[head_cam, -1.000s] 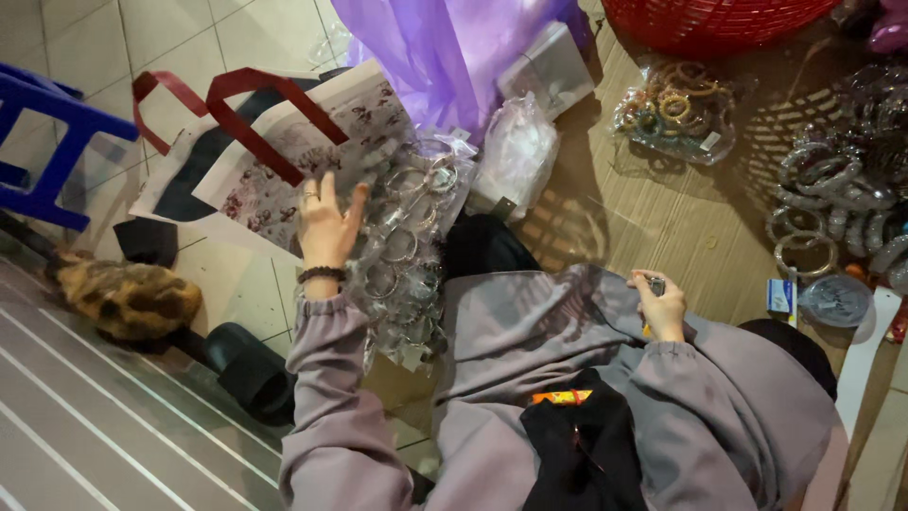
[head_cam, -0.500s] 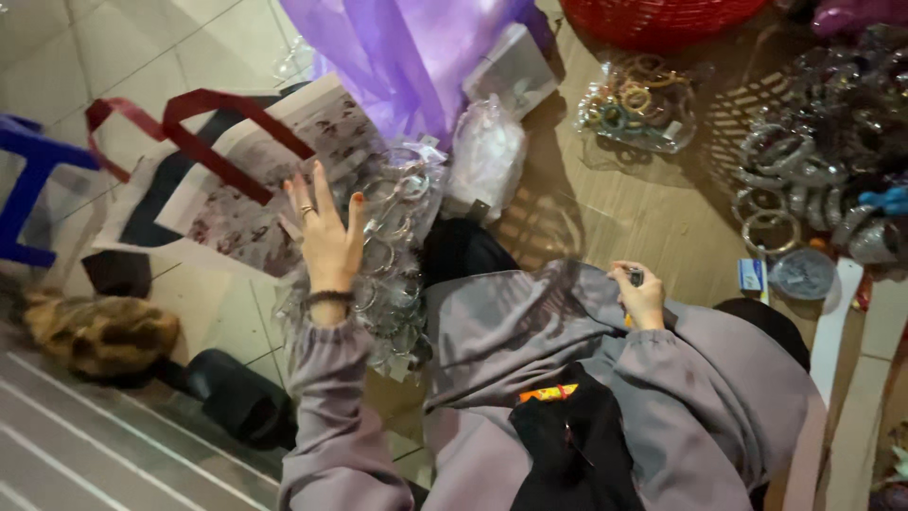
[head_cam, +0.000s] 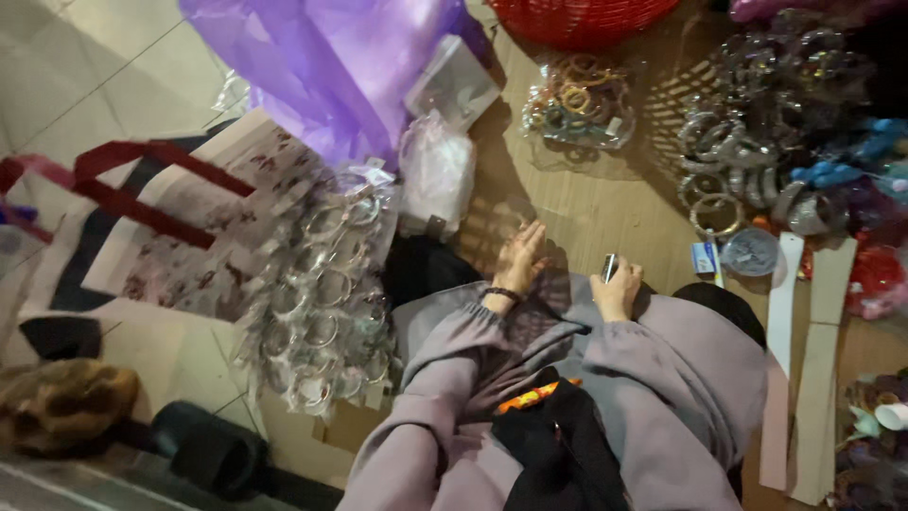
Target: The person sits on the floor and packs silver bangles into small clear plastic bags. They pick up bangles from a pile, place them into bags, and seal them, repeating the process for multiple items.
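My left hand (head_cam: pixel 518 257) lies flat with fingers apart on the wooden floor by my knee, holding nothing. My right hand (head_cam: pixel 617 290) rests on my grey-clad leg, closed around a small silvery cylinder (head_cam: pixel 610 268). To the left of my left hand lies a clear plastic bag of shiny bangles (head_cam: pixel 322 303). A small white wrapped bundle (head_cam: pixel 435 170) sits just above that hand.
A purple plastic bag (head_cam: pixel 331 66), a floral tote with red handles (head_cam: pixel 180 227) and a clear box (head_cam: pixel 452 83) lie at upper left. More bangle piles (head_cam: pixel 579 99) (head_cam: pixel 747 161), a red basket (head_cam: pixel 577 14) and cardboard strips (head_cam: pixel 804 360) lie to the right. Dark sandals (head_cam: pixel 203 445) sit at lower left.
My left hand has left the bag of bangles and moved right to the floor by my knee. The view has shifted right. My right hand has stayed on my leg.
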